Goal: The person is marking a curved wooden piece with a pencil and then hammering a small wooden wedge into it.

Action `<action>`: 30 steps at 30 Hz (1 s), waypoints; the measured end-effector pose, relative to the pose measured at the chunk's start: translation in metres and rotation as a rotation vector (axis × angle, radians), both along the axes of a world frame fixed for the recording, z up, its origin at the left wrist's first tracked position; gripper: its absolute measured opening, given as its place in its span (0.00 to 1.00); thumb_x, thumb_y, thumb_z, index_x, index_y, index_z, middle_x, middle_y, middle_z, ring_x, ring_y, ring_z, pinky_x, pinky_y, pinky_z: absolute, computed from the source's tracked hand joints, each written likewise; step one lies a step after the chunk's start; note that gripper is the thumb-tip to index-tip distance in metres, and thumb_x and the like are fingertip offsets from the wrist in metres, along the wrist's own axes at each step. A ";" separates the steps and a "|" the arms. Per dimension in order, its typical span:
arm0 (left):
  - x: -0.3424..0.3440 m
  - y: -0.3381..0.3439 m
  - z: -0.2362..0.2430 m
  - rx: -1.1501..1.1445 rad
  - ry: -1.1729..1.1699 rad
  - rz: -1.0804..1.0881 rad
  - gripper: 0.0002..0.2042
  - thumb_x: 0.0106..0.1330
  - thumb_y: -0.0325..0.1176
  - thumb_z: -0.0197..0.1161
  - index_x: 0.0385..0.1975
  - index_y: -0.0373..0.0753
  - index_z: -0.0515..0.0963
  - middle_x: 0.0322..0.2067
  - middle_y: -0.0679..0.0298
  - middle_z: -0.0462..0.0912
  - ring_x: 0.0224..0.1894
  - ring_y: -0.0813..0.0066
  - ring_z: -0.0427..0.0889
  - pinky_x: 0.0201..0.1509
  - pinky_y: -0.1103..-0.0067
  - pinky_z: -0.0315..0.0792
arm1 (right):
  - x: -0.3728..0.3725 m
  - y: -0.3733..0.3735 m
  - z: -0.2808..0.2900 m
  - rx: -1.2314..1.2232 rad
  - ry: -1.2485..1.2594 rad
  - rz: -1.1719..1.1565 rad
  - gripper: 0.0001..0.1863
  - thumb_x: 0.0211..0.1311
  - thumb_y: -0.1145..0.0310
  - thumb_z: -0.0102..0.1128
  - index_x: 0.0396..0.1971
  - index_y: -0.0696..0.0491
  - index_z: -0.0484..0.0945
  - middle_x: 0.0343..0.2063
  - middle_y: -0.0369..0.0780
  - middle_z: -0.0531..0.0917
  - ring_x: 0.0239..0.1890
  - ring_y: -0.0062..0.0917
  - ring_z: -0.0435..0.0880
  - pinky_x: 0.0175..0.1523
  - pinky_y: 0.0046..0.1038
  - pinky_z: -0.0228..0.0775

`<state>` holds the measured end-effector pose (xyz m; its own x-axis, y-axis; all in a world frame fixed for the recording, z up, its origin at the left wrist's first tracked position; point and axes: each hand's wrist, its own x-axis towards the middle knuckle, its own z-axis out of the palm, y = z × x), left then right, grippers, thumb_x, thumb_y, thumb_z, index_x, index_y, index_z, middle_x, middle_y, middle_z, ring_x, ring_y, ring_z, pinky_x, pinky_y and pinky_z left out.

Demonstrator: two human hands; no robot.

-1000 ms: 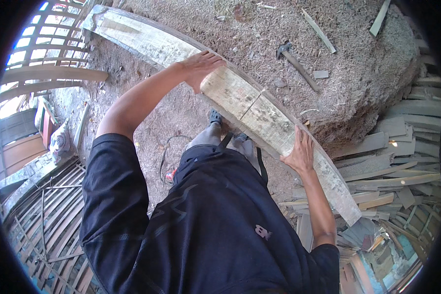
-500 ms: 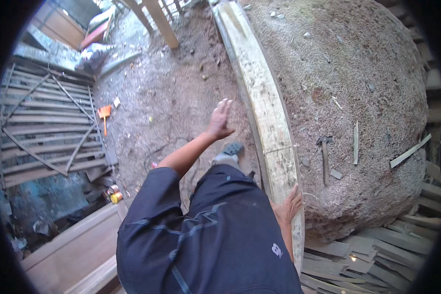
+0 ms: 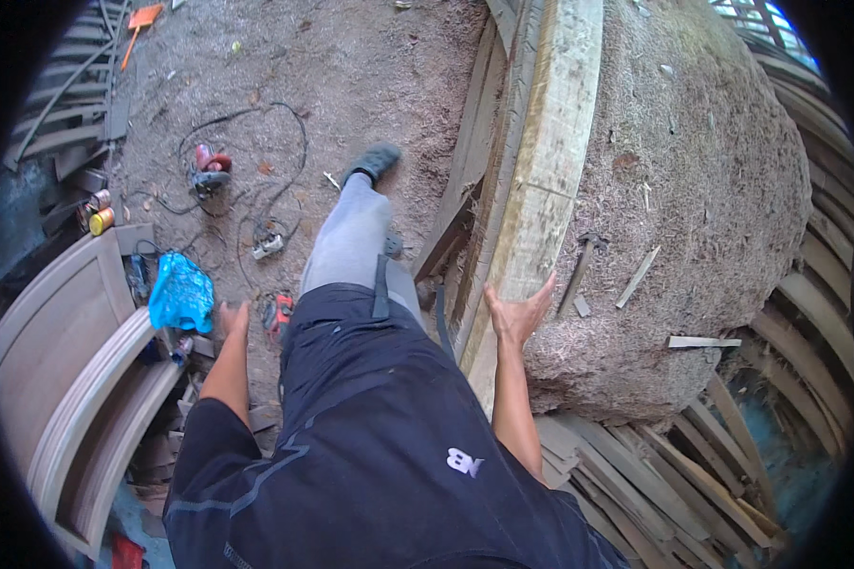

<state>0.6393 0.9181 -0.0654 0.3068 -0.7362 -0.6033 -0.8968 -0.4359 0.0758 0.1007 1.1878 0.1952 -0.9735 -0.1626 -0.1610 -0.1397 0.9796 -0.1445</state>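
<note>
My right hand (image 3: 519,315) grips across a long, pale wooden beam (image 3: 546,161), thumb at its left edge and fingers at its right. A dark line crosses the beam's top face ahead of that hand. Low on the left, my left hand (image 3: 235,319) is open with nothing in it, its fingers pointing forward. Beside it lies a bright blue plastic bag (image 3: 181,293). To its right, partly hidden by my clothing, is a red-and-black power tool (image 3: 277,315).
A hammer (image 3: 579,272) and wood slivers (image 3: 638,277) lie right of the beam. Left of my leg, a dark cord (image 3: 304,152) loops near a red power tool (image 3: 211,169) and a socket strip (image 3: 269,247). A panelled wooden piece (image 3: 66,303) stands left; stacked boards (image 3: 626,484) lie lower right.
My left hand has swung from ahead, left of the beam, back down beside the blue bag. My right hand stays on the beam, now across its width. The view has shifted, showing cords and tools.
</note>
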 end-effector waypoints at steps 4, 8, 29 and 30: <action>0.026 0.059 0.013 0.129 0.004 0.193 0.47 0.53 0.50 0.77 0.71 0.34 0.65 0.69 0.43 0.70 0.69 0.49 0.73 0.71 0.63 0.68 | -0.010 -0.011 -0.006 0.065 -0.022 -0.026 0.73 0.40 0.45 0.84 0.79 0.51 0.40 0.68 0.61 0.63 0.72 0.55 0.61 0.76 0.52 0.56; -0.018 0.049 -0.003 0.185 0.179 0.313 0.49 0.57 0.47 0.76 0.75 0.33 0.58 0.70 0.45 0.67 0.67 0.52 0.74 0.66 0.64 0.73 | -0.007 -0.007 -0.008 0.117 -0.003 0.001 0.74 0.41 0.41 0.83 0.79 0.54 0.40 0.70 0.62 0.60 0.74 0.55 0.58 0.77 0.51 0.53; -0.585 0.033 0.180 0.239 1.486 -0.513 0.22 0.70 0.40 0.70 0.61 0.38 0.81 0.50 0.57 0.89 0.48 0.71 0.89 0.53 0.76 0.81 | 0.024 -0.002 0.019 -0.031 0.036 0.103 0.40 0.59 0.55 0.71 0.71 0.50 0.69 0.72 0.55 0.65 0.74 0.52 0.63 0.76 0.47 0.59; -0.589 0.042 0.180 0.230 1.453 -0.462 0.22 0.69 0.41 0.71 0.59 0.37 0.82 0.48 0.57 0.90 0.48 0.72 0.89 0.53 0.76 0.81 | 0.022 0.004 0.020 -0.068 0.017 0.112 0.37 0.59 0.55 0.71 0.68 0.51 0.72 0.71 0.53 0.67 0.74 0.51 0.63 0.76 0.47 0.58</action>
